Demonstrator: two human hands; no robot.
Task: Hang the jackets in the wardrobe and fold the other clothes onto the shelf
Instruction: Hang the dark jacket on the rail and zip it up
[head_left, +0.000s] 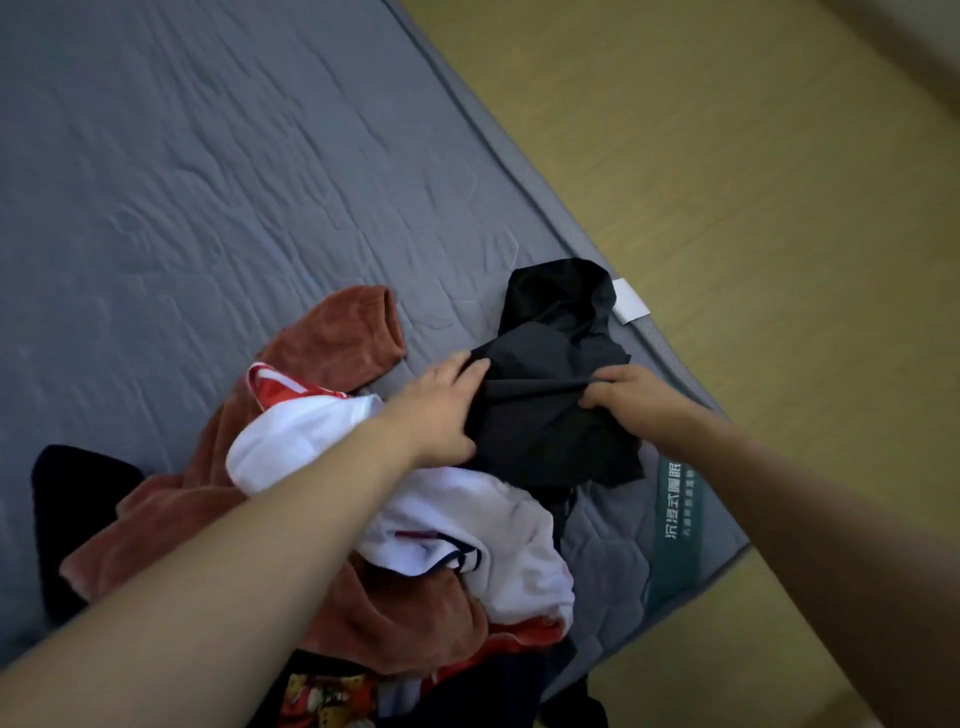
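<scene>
Two hands, fingers gripping one black garment (550, 395) | left hand (441, 410) | right hand (631, 397) | one rust fleece (332, 338) | one white shirt (467, 519)

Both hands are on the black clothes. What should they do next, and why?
Probably lift the black garment clear of the pile. Both the left hand and right hand grip it, but it is bunched up beside the white garment, so it needs opening out.

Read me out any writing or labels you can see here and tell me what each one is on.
"沉浸式睡眠": large pale characters on the green label at the mattress edge.
Smaller line beside it on the same label: too blurred to read.
White tag at the mattress edge: no text legible.
Prints on the clothes: no readable words.
</scene>
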